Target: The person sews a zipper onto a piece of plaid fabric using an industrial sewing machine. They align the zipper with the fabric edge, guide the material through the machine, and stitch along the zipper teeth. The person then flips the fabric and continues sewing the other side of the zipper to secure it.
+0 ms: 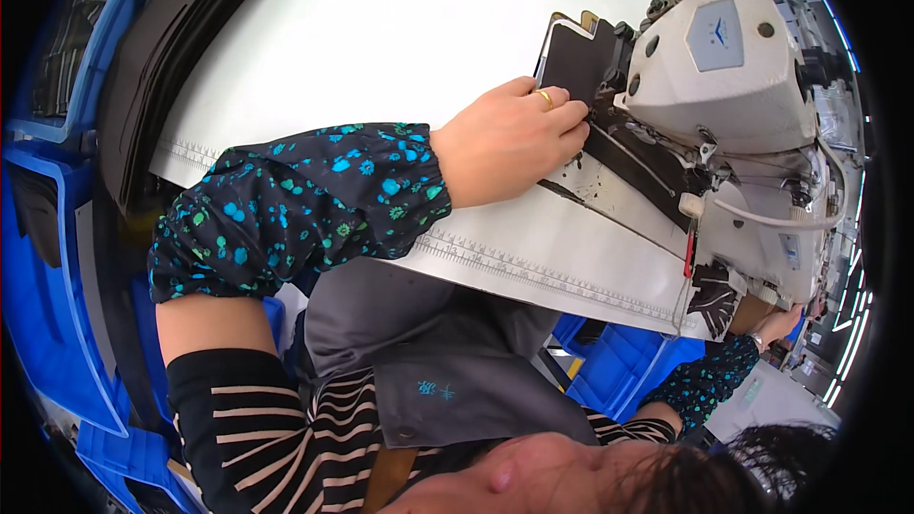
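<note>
My left hand (514, 141), with a ring on one finger, lies over a dark flat fabric piece (574, 62) beside the sewing machine (724, 76). Its fingers are bent and close together on the piece; the thumb and fingertips are hidden. A tan edge shows at the far end of the piece. My right hand (783, 326) is at the far right, beyond the table's corner and beside the machine's lower end. Something brown (750, 314) shows near it, but the fingers are too small and partly covered to make out.
The white table (409, 57) has a printed ruler scale along its near edge. A stack of dark pieces (181, 48) lies at its left end. Blue bins (57, 305) stand at the left, and another blue bin (628, 362) sits below the table. A red tool (688, 255) hangs beside the machine.
</note>
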`<state>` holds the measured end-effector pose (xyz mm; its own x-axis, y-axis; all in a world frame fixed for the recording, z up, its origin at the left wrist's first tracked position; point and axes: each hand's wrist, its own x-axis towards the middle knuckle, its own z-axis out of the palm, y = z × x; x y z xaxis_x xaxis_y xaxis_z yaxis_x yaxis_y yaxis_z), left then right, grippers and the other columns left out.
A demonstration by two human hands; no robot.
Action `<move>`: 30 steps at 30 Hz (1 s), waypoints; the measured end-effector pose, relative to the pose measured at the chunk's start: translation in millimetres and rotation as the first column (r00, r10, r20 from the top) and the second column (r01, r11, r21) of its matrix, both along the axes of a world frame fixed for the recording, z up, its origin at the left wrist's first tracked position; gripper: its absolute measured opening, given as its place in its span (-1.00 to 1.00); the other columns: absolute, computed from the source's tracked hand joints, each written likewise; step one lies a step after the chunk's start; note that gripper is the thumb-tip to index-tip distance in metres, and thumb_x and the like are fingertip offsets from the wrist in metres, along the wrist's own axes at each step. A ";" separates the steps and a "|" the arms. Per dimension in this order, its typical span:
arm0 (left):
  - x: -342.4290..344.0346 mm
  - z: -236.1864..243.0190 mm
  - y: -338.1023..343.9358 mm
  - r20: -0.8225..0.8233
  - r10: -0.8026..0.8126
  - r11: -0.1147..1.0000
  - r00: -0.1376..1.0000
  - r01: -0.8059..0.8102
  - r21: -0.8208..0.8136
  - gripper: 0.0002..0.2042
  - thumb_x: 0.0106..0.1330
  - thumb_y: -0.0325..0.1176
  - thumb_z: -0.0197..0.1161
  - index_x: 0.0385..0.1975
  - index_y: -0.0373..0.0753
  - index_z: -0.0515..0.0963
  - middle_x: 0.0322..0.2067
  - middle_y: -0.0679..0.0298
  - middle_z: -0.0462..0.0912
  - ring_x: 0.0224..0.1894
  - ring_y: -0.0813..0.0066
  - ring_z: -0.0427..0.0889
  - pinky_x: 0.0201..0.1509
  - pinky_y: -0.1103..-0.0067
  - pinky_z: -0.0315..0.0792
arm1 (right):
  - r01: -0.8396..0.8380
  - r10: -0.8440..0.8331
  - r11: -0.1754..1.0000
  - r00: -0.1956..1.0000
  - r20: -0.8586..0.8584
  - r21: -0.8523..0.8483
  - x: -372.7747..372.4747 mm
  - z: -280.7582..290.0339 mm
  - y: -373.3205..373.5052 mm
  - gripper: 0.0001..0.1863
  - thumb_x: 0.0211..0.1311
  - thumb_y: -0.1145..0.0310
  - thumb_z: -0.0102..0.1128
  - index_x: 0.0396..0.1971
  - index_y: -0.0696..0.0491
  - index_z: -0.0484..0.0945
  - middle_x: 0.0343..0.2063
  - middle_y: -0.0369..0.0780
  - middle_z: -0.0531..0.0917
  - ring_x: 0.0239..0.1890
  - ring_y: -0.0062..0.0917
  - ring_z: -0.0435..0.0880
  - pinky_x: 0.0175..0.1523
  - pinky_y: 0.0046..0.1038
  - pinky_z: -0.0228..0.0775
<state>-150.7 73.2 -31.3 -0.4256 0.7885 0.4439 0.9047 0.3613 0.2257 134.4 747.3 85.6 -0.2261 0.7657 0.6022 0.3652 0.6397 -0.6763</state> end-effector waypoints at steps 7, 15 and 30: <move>-1.5 -8.1 3.5 -0.075 0.005 0.996 0.997 0.002 0.090 -0.68 0.30 -0.38 0.25 0.03 -0.27 0.67 -0.05 0.30 0.61 0.09 0.40 0.61 0.13 0.48 0.48 | 0.042 -0.210 0.887 0.924 0.321 0.461 28.1 -13.4 44.4 -0.55 0.62 0.27 -0.07 0.25 0.27 0.52 0.22 0.03 0.62 0.25 -0.13 0.59 0.36 -0.23 0.43; -0.9 -5.7 4.3 -0.067 0.004 0.997 0.998 0.001 0.074 -0.69 0.30 -0.39 0.26 0.02 -0.27 0.67 -0.04 0.29 0.62 0.10 0.38 0.61 0.13 0.47 0.48 | 0.040 -0.097 0.964 0.973 0.208 0.261 23.3 -36.6 47.3 -0.56 0.60 0.29 -0.05 0.22 0.32 0.53 0.26 0.03 0.60 0.26 -0.13 0.61 0.29 -0.16 0.50; 2.1 13.6 -6.2 0.009 0.010 0.999 1.000 -0.010 -0.034 -0.61 0.37 -0.28 0.38 0.16 -0.22 0.62 0.20 0.21 0.62 0.27 0.24 0.59 0.32 0.36 0.50 | 0.168 0.096 0.829 0.897 -0.431 0.534 -77.2 -51.3 -194.9 -0.56 0.66 0.21 -0.10 -0.06 0.27 0.67 -0.16 -0.04 0.76 -0.12 -0.17 0.74 0.08 -0.18 0.60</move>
